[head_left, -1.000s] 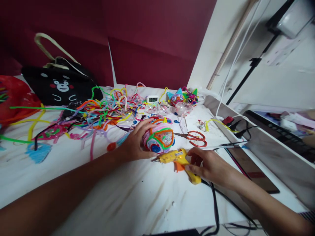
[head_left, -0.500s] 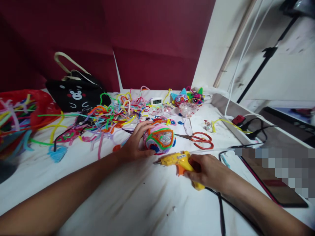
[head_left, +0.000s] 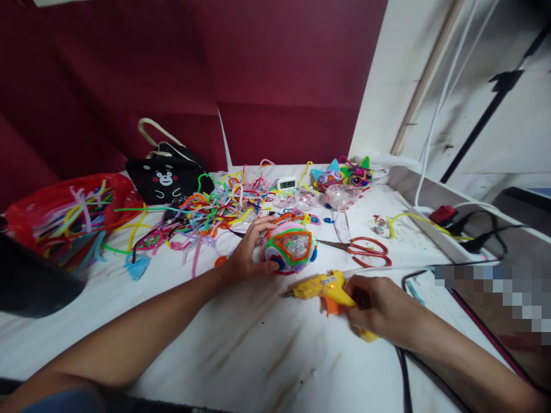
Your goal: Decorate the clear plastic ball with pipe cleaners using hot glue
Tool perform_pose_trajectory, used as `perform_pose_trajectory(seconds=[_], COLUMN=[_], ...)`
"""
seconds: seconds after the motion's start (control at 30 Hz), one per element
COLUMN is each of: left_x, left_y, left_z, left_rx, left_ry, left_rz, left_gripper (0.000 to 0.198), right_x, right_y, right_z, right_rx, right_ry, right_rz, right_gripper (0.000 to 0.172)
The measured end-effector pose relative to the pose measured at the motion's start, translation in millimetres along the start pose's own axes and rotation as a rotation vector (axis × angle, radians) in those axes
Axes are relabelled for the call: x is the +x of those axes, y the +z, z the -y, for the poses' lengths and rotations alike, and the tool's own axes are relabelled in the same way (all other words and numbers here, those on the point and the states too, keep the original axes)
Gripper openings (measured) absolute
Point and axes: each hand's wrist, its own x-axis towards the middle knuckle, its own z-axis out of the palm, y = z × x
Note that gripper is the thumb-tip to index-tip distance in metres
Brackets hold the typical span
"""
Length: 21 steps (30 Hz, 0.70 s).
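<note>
A ball covered in coloured pipe cleaners [head_left: 294, 246] rests on the white table, with an orange-edged panel of silvery filling facing me. My left hand [head_left: 252, 252] curls round its left side, thumb low at the front and fingers over the top. My right hand [head_left: 374, 304] is closed round the handle of a yellow glue gun [head_left: 321, 285] with an orange trigger. The gun's metal nozzle points left, just below the ball and apart from it. Red-handled scissors [head_left: 368, 250] lie to the right of the ball, blades towards it.
Loose pipe cleaners [head_left: 215, 203] lie tangled behind, beside a red bag [head_left: 21, 209] full of more. At the back stand a black bear-face bag [head_left: 166, 180], a small digital clock [head_left: 286, 183], clear balls [head_left: 342, 197] and two decorated balls. A power strip [head_left: 451, 232] and cables run along the right.
The camera view has swung left, so everything sits further right in the picture. Both hands keep their holds on the ball and the glue gun.
</note>
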Motion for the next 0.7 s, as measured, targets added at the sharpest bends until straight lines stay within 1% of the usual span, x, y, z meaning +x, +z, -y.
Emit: perform_pose_trajectory(seconds=[0.17, 0.27, 0.47, 0.57, 0.7], left_x=[-4.5, -5.4, -3.6, -2.5, -1.1], left_y=[4.3, 6.3, 7.3, 6.6, 5.8], left_z=[4.2, 4.0, -2.6, -6.5, -7.6], left_rx=[-0.145, -0.215, -0.316, -0.281, -0.215], left_ry=[-0.103, -0.164, -0.213, -0.2, -0.123], left_rz=[-0.042, -0.059, -0.088, -0.115, -0.133], left_gripper=[0.072, 0.073, 0.068, 0.063, 0.057], right_x=[-0.1, -0.8, -1.2, -3.3, -10.5], right_y=[1.4, 4.1, 4.6, 1.2, -6.2], right_z=[-7.5, -11.1, -10.8, -6.3, 3.9], right_rx=[0.179, 0.2, 0.287, 0.346, 0.444], right_ry=[0.021, 0.014, 0.021, 0.009, -0.038], right_rz=[0.062, 0.062, 0.08, 0.058, 0.093], right_gripper=[0.014, 0.015, 0.017, 0.019, 0.018])
